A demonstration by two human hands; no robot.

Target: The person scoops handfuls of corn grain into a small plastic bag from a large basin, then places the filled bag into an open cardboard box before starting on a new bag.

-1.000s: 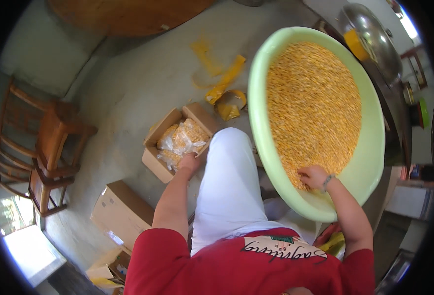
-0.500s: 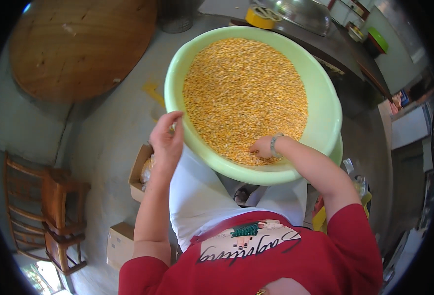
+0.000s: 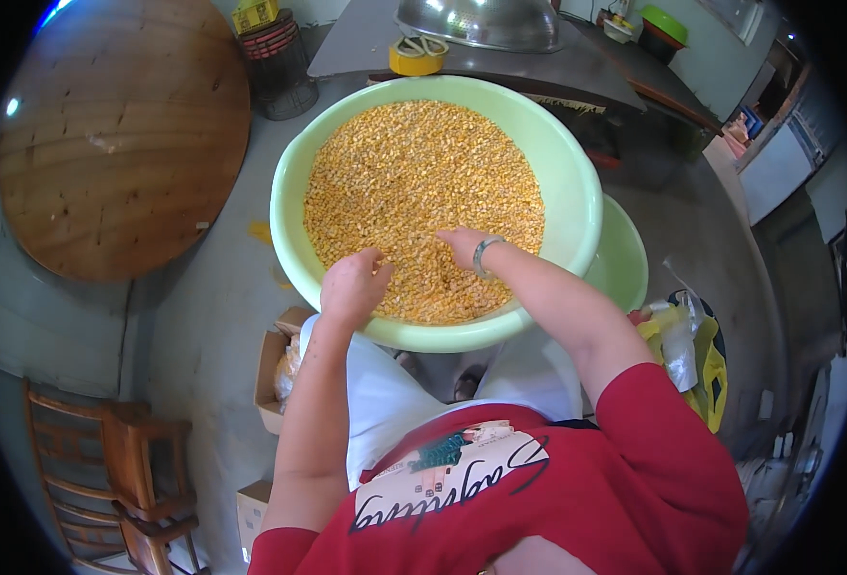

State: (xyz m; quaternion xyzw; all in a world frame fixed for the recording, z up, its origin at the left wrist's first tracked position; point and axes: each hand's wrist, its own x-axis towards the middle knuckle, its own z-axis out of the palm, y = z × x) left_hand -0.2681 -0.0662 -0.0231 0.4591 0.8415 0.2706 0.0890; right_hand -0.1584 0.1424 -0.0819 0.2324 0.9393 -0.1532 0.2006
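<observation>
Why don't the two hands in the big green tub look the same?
The right hand has a bracelet at its wrist; the left hand's wrist is bare. The left hand is nearer the tub's rim, while the right hand is closer to the middle. Both are at the yellow kernels.

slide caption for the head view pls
Bare left hand and right hand over small yellow corn kernels in a large round pale-green basin.
</observation>
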